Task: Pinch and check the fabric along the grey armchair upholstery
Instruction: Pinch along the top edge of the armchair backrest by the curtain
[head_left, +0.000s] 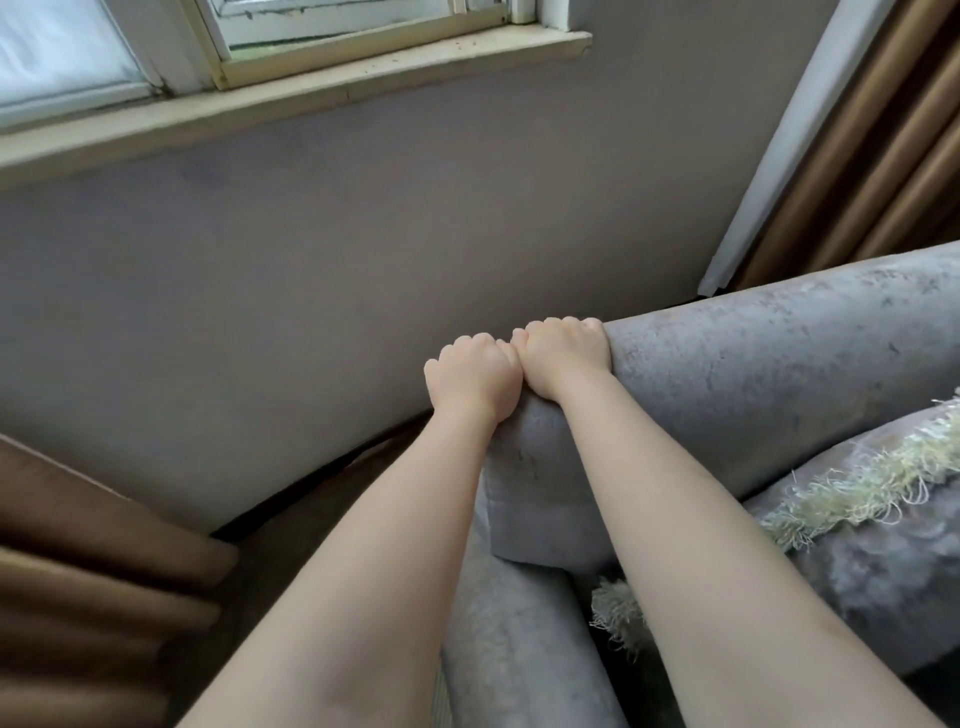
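Note:
The grey armchair (737, 374) fills the lower right, its padded top edge running from the centre up to the right. Both hands sit side by side at the left end of that edge, touching each other. My left hand (472, 376) has its fingers curled over the far side of the edge and grips the grey upholstery. My right hand (563, 356) grips the same edge just to its right. The fingertips of both are hidden behind the edge.
A grey cushion with pale green fringe (857, 483) lies on the seat at right. A grey wall (311, 260) under a window sill (291, 88) stands close behind the chair. Brown curtains hang at upper right (893, 150) and lower left (78, 561).

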